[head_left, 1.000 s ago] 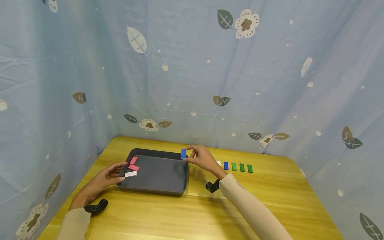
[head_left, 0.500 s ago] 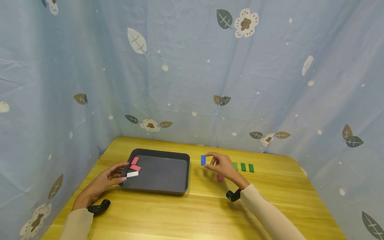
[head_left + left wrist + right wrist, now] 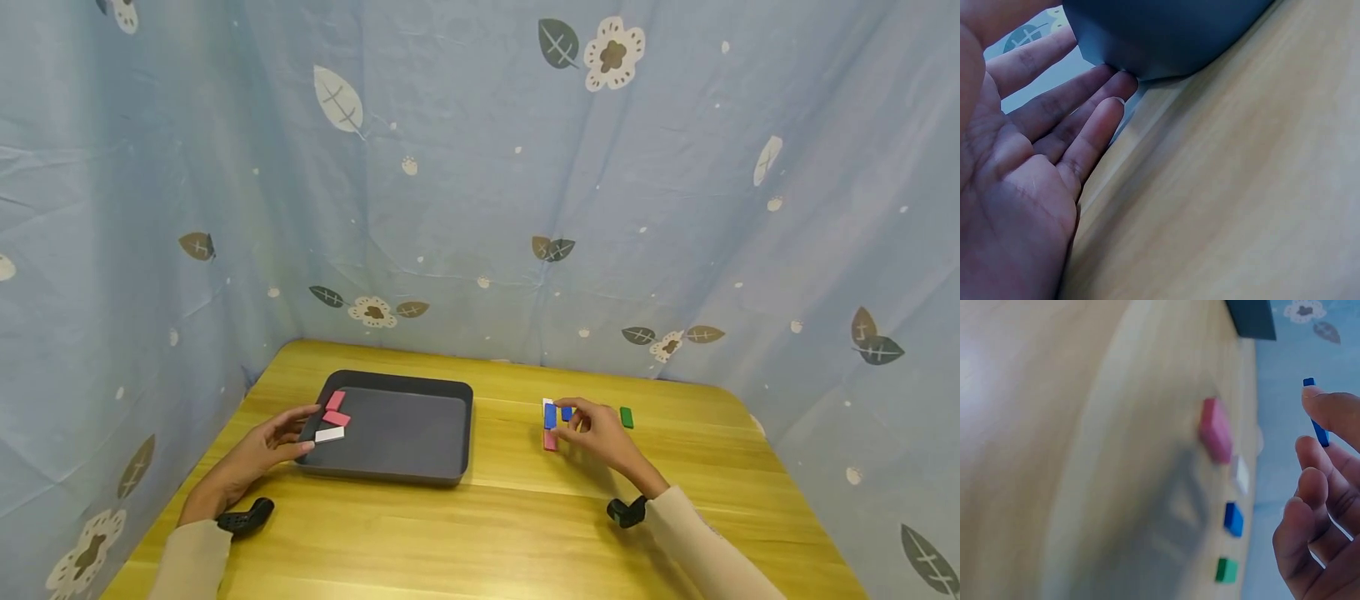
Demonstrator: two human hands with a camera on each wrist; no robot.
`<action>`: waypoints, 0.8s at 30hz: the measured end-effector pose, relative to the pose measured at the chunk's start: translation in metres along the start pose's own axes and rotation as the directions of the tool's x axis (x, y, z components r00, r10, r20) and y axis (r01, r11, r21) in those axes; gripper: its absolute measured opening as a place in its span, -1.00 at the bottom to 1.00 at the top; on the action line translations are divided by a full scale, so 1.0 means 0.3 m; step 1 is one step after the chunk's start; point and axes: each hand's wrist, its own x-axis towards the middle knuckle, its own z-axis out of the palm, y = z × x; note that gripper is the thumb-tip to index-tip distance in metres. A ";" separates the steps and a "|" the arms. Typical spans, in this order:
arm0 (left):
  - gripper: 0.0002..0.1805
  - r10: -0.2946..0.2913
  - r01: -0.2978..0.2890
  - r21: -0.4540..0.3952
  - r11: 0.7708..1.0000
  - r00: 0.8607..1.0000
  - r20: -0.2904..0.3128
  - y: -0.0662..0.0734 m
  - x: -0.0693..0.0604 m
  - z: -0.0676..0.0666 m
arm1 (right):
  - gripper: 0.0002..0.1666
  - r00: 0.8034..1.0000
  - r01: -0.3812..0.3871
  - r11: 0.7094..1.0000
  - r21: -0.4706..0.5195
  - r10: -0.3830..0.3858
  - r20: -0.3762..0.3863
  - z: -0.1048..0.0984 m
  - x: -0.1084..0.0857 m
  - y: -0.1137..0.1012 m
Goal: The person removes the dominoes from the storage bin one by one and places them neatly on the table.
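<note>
My right hand [image 3: 602, 431] pinches a small flat blue domino block [image 3: 551, 416] between thumb and fingertips. In the right wrist view this blue block [image 3: 1319, 422] stands raised off the table. In the head view it overlaps a white block [image 3: 547, 402] and sits just behind a pink block [image 3: 551, 440]. Another blue block [image 3: 566, 413] lies beside the fingers. My left hand [image 3: 264, 450] is at the left wall of a dark grey tray [image 3: 468, 433]; in the left wrist view, fairly straight fingers touch its outer side. Two pink blocks [image 3: 337, 418] and a white one [image 3: 330, 434] lie inside.
A dark green block [image 3: 626, 417] lies right of my right hand, which hides other blocks of the row. One green block [image 3: 1227, 570] shows in the right wrist view. The wooden table [image 3: 420, 533] ends at a patterned blue curtain [image 3: 465, 167].
My right hand has carried the blue domino block from the tray's right rim rightward and lower, over to the blocks on the table. The left hand has stayed at the tray.
</note>
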 end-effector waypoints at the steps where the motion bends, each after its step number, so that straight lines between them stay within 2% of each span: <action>1: -0.26 -0.001 0.001 -0.001 1.000 1.000 -0.001 -0.001 0.000 0.000 | -0.46 1.000 -0.012 1.000 -0.002 0.012 0.001 -0.003 -0.010 0.009; 12: -0.26 0.011 -0.011 0.003 1.000 1.000 0.006 0.000 -0.008 -0.001 | -0.46 0.988 -0.152 0.988 -0.007 0.152 0.012 -0.022 -0.097 0.098; 24: -0.25 0.005 -0.005 -0.003 1.000 1.000 -0.005 0.006 -0.001 0.002 | -0.48 0.987 -0.142 0.990 -0.009 0.143 0.069 -0.008 -0.105 0.153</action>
